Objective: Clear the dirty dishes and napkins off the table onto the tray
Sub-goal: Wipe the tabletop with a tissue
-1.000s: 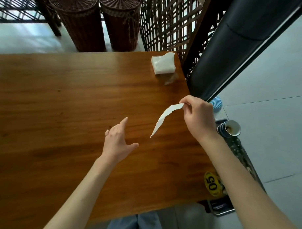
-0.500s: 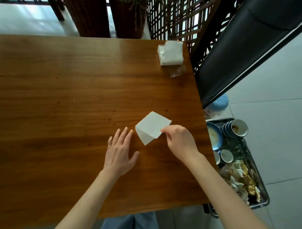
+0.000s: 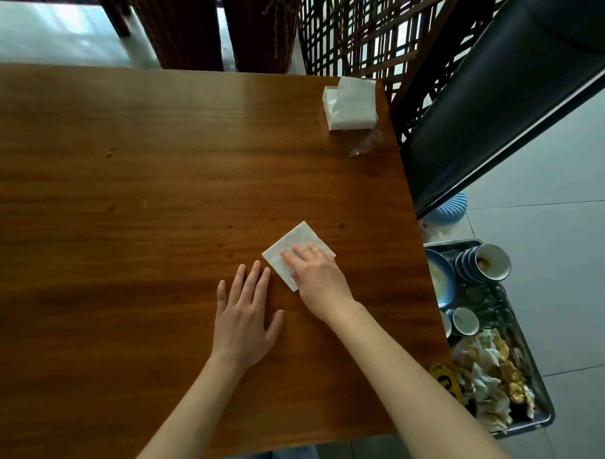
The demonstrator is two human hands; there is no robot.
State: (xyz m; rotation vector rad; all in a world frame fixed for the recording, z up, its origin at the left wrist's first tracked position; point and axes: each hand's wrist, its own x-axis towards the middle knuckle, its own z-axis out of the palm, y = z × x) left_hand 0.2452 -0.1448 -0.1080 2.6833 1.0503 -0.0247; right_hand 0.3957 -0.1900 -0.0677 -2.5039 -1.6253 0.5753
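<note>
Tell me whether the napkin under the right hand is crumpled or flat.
Flat: the napkin lies as a smooth square on the table, with the right hand pressing on it.

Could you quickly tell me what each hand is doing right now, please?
Left hand: open, flat on the brown wooden table, holding nothing.
Right hand: open, straight fingers pressing the folded white paper napkin.

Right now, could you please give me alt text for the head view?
A right hand presses flat on a white square paper napkin on a brown wooden table, the left hand flat beside it. A metal tray of dirty dishes sits off the table's right edge.
</note>
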